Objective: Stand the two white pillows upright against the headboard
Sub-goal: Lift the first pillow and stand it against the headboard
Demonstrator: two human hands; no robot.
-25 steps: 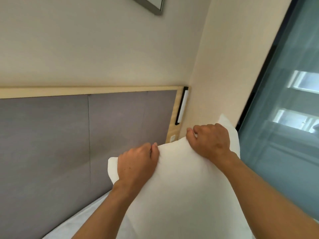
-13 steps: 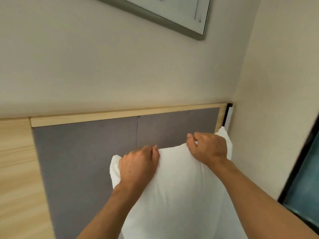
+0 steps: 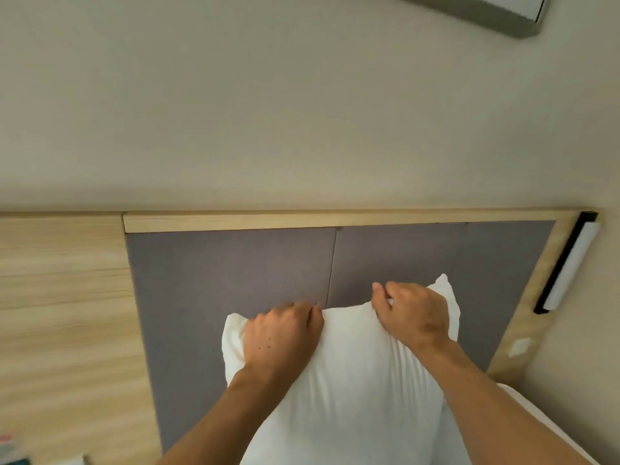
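One white pillow stands upright in front of the grey padded headboard, which has a pale wood frame. My left hand grips the pillow's top edge near its left corner. My right hand grips the same edge near the right corner, which pokes up behind the fingers. The pillow's lower part runs out of view at the bottom. A strip of white fabric shows behind the pillow on the right; I cannot tell whether it is the second pillow.
A black and white wall lamp hangs at the headboard's right end, with a small white switch below it. Light wood panelling extends left of the headboard. A framed picture's corner is high on the wall. White bedding lies at the lower right.
The view has swung left and the window has gone out of sight. The pillow, held in both hands, now sits lower and nearer the middle of the headboard.
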